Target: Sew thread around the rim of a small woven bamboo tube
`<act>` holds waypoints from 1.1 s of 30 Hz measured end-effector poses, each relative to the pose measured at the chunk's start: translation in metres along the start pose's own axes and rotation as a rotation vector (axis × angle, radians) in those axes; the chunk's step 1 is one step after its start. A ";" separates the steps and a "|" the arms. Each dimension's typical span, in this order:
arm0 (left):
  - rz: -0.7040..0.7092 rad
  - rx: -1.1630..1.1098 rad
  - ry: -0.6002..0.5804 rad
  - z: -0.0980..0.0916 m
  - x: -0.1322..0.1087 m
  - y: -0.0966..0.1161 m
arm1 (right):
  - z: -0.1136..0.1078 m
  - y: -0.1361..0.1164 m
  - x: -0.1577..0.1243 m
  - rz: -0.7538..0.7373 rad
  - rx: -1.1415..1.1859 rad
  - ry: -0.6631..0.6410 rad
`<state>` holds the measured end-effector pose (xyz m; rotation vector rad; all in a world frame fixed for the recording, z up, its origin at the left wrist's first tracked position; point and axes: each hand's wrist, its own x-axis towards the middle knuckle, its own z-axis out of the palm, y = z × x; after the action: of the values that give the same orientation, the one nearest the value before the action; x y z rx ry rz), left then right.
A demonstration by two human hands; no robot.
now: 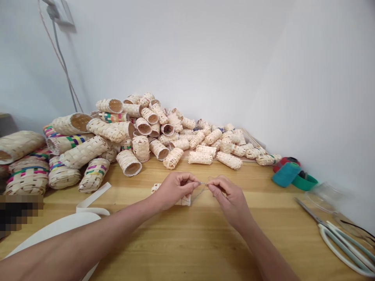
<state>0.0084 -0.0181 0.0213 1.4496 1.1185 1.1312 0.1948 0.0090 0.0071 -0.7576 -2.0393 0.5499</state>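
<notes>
My left hand (pixel 175 189) is closed around a small woven basket (pixel 185 200), which rests on the wooden table (pixel 187 242) and is mostly hidden under the palm. Its thumb and forefinger pinch the end of a thin thread or wire (pixel 200 188). My right hand (pixel 227 195) pinches the other end of that thread, fingertips almost touching the left hand's. The thread hangs in a small loop between them.
A big heap of small woven baskets (pixel 164 132) fills the back of the table, with larger colour-striped ones (pixel 29 171) at the left. White strapping (pixel 88 203) lies front left. Scissors (pixel 336 234), a clear lid (pixel 328 197) and red, teal and green objects (pixel 290 173) sit at the right.
</notes>
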 end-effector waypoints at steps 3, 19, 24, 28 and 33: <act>0.006 0.009 -0.006 0.001 0.000 0.000 | 0.000 -0.001 0.000 0.013 0.011 -0.014; 0.053 0.114 -0.054 -0.001 0.000 -0.008 | 0.000 -0.004 0.002 0.417 0.521 -0.182; 0.040 0.118 -0.052 -0.001 -0.001 -0.003 | 0.004 0.001 0.000 0.474 0.710 -0.167; 0.025 0.098 -0.020 -0.001 -0.001 -0.001 | 0.004 0.000 0.001 0.478 0.645 -0.149; 0.008 0.051 -0.015 -0.001 0.000 -0.002 | 0.001 -0.005 0.002 0.474 0.547 -0.114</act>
<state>0.0076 -0.0179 0.0195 1.5006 1.1392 1.1024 0.1917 0.0066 0.0107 -0.8779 -1.6754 1.3800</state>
